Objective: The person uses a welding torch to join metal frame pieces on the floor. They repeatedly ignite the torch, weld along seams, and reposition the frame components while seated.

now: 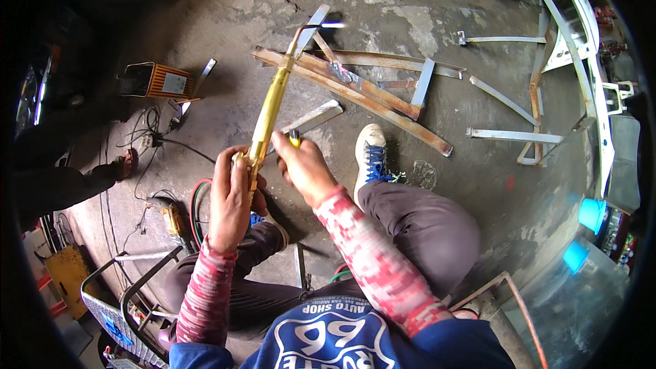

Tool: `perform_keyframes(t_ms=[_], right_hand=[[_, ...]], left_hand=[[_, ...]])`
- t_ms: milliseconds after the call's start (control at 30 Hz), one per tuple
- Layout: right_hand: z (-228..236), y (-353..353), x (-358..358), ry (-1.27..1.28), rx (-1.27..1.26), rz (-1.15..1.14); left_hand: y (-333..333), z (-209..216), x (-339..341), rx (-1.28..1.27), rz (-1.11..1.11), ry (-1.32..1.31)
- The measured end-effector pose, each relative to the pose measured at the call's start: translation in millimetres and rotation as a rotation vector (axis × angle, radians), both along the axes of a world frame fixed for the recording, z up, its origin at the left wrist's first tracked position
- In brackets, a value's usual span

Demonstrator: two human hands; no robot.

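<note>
My left hand (231,198) is wrapped round the lower end of a long brass gas torch (268,113). The torch slants up and away from me, and a bright white-blue flame (333,25) burns at its bent tip. Beside the torch's rear part, my right hand (306,169) is closed with a small yellow and black object (294,137) showing above its fingers; its kind is unclear. Beyond the torch, a welded frame of rusty angle iron (383,99) lies on the concrete floor. The flame shows over the frame's far end; its height above the metal cannot be judged.
Another metal frame (536,106) lies at the right by a white panel (598,89). An orange-and-black box-shaped machine (169,81), a yellow power tool (171,219) and cables lie at the left. Another person's foot (128,162) is there too. A wire-mesh chair (123,331) stands at lower left.
</note>
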State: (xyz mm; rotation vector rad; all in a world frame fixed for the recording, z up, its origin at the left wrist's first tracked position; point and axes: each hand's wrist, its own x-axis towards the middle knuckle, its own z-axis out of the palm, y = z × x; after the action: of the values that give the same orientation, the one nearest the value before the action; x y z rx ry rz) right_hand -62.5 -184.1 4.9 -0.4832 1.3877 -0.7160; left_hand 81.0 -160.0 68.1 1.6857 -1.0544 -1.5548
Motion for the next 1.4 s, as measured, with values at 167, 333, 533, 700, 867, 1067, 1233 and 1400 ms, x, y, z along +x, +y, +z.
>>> perform_keyframes(t_ms=[167, 333, 533, 700, 867, 1067, 1233, 1400], right_hand=[[-28, -8, 2, -0.232, -0.108, -0.302], [-46, -13, 0, -0.269, -0.07, -0.337], [-77, -19, -6, -0.299, -0.05, -0.325], [-106, -20, -2, -0.165, -0.116, -0.289], [-122, -15, -3, -0.062, -0.104, -0.214], [-123, -15, -6, -0.067, -0.102, -0.207], [-118, -15, -9, -0.05, -0.066, -0.164], [-122, -13, -8, -0.111, -0.086, -0.189]], left_hand=[[-6, -11, -3, -0.028, -0.177, -0.107], [-8, -44, -8, -0.058, -0.189, -0.295], [-17, -78, -20, -0.109, -0.159, -0.302], [-27, -100, -31, -0.156, -0.161, -0.443], [-29, -112, -35, -0.15, -0.149, -0.491], [-28, -117, -34, -0.226, -0.197, -0.545], [-26, -116, -36, -0.198, -0.197, -0.564], [-26, -115, -38, -0.175, -0.202, -0.571]])
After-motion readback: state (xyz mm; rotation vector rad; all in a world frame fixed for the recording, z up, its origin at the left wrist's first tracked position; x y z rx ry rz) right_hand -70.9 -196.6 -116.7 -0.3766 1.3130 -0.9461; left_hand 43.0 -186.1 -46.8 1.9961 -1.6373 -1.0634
